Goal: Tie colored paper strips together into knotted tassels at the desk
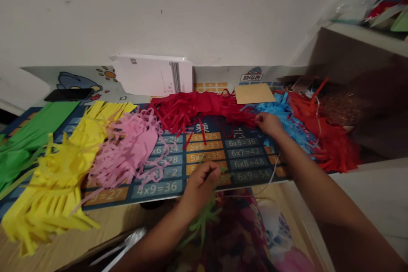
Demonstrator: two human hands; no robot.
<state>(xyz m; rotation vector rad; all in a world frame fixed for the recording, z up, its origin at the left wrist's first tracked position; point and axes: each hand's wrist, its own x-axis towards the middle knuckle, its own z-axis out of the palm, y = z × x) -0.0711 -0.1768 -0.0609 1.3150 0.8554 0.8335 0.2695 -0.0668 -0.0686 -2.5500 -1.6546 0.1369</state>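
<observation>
Left fingers [212, 170] pinched on green paper fringe [200, 221] — right fingers [260, 119] touching red fringe [204, 106].

Single head-worn camera, looking forward and down from just above the left hand [200, 185] and right hand [269, 124]. Faces across the multiplication-table desk mat [242, 153] toward the white wall [191, 12] beyond its far edge. Close range. Frame rolled slightly, the mat's near edge rising rightward.
</observation>
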